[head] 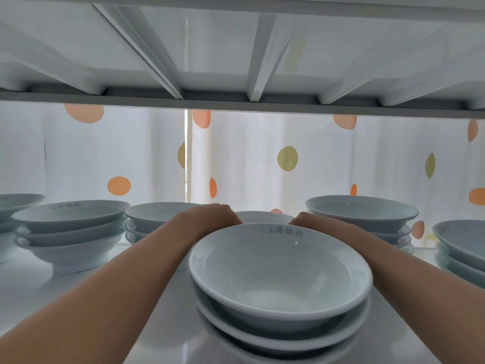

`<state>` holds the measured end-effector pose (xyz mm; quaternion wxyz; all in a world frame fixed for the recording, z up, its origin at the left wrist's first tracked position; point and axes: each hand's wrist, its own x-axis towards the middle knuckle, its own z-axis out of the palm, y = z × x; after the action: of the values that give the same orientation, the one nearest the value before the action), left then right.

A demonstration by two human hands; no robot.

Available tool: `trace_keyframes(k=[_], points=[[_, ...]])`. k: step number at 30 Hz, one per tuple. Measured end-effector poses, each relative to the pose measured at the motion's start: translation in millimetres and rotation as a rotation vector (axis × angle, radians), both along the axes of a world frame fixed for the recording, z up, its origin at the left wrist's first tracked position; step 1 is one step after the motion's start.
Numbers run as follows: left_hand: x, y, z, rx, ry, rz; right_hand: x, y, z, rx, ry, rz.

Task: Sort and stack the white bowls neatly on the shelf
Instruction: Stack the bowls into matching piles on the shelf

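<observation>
A stack of white bowls stands at the front middle of the white shelf, its top bowl marked with grey characters. Behind it sits another white bowl, of which only the rim shows. My left hand reaches past the front stack and lies at the left side of that rear bowl. My right hand is at the rear bowl's right side, mostly hidden by the front stack. The fingers of both hands are out of sight, so their grip is unclear.
More bowl stacks stand on the shelf: front left, back left of middle, back right, far right and far left edge. The upper shelf's underside hangs close above. A dotted curtain is behind.
</observation>
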<state>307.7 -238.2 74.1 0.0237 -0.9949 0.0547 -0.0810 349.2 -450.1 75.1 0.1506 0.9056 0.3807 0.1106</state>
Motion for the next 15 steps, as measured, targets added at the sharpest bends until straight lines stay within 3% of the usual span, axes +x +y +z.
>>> trace_keyframes(k=[8, 12, 15], points=[[-6, 16, 15, -0.051, 0.065, -0.200, -8, -12, 1, -0.024, -0.039, -0.070], [-6, 15, 16, -0.181, -0.113, -0.255, -1, -23, 6, 0.436, 0.105, 0.015], [-12, 7, 18, -0.283, -0.185, -0.274, -6, -26, 12, 0.584, 0.058, 0.047]])
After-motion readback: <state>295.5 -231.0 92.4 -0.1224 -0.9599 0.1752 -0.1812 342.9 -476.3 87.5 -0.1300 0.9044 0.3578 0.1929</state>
